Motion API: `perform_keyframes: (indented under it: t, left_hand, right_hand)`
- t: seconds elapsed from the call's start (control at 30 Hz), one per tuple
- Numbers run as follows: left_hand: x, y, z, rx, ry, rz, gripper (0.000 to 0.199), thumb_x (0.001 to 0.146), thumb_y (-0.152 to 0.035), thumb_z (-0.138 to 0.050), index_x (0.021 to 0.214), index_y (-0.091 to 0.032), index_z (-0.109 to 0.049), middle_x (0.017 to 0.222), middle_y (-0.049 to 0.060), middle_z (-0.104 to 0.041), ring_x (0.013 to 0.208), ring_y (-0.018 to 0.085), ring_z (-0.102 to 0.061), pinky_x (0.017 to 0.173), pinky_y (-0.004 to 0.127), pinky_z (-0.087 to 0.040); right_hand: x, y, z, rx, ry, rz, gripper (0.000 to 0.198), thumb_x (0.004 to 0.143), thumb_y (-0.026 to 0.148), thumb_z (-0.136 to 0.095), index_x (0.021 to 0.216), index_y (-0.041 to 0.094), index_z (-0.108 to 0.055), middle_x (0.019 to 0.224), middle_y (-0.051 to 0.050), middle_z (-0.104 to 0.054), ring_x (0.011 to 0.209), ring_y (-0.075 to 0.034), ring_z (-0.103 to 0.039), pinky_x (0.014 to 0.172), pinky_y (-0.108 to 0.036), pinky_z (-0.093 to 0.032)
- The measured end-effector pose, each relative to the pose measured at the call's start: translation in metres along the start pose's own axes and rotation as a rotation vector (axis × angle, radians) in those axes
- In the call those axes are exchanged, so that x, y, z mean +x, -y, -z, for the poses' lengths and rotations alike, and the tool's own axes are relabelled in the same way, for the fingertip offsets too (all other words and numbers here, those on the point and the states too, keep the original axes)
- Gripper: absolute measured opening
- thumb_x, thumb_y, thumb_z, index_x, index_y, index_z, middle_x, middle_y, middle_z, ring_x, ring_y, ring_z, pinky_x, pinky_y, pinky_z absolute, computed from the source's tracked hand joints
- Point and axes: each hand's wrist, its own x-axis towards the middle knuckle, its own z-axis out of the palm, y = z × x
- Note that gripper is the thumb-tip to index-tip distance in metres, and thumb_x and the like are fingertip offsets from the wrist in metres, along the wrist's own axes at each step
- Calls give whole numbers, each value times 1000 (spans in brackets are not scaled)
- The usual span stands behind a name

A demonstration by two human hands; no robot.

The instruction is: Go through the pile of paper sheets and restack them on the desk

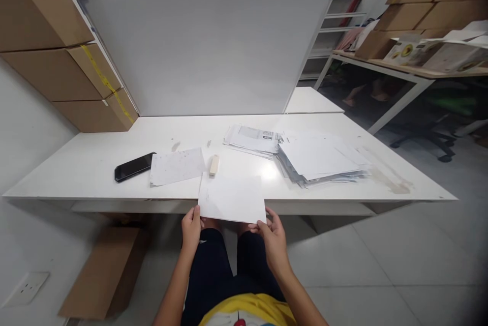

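A white sheet of paper (232, 198) reaches over the near edge of the desk, its far part above the desktop. My left hand (192, 227) pinches its near left corner, and my right hand (273, 237) grips the near right corner between thumb and fingers. Just past the sheet's far edge lies a small cream-coloured block (214, 165), perhaps a stapler or an eraser. Left of it rests another sheet of paper (177, 167) with faint marks, touching a black phone (134, 167). To the right sits a thick stack of paper (320, 159).
Behind the stack lies a pile of printed sheets (247, 138). A whiteboard (206, 51) stands along the back of the white desk (91, 163). Cardboard boxes (87, 74) are piled at the left, and another box (101, 270) is on the floor. A second table (381, 64) holds more boxes.
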Motion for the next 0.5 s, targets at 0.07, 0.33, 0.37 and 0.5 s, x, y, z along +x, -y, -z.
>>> perform_keyframes:
  t: [0.07,0.33,0.37,0.5]
  left_hand:
    - [3,-1,0,78,-65,-83,41,86,-54,-49,64,-20,-60,48,-1,-51,46,14,-48,50,23,-38]
    - [63,-50,-21,564,224,-634,44,93,-36,-38,132,-19,-52,132,10,-58,127,24,-49,104,38,-40]
    - [70,-57,-27,626,269,-691,49,94,-35,-36,139,-17,-43,141,10,-50,135,23,-41,108,39,-36]
    - [78,-72,-43,807,273,-742,54,96,-31,-28,146,-10,-29,150,13,-37,142,24,-28,115,43,-26]
  right_hand:
    - [3,-1,6,1,-18,-1,58,70,33,-70,121,19,-46,66,3,-67,64,-19,-67,61,-30,-53]
    - [15,15,15,-16,-41,-31,60,62,32,-73,116,16,-52,67,0,-68,60,-20,-67,60,-32,-56]
    - [15,16,15,-14,-45,-28,59,61,32,-73,114,16,-53,67,0,-68,60,-20,-67,60,-32,-56]
    - [15,16,15,-38,-43,2,53,63,35,-71,111,18,-58,69,-1,-68,58,-19,-66,57,-32,-55]
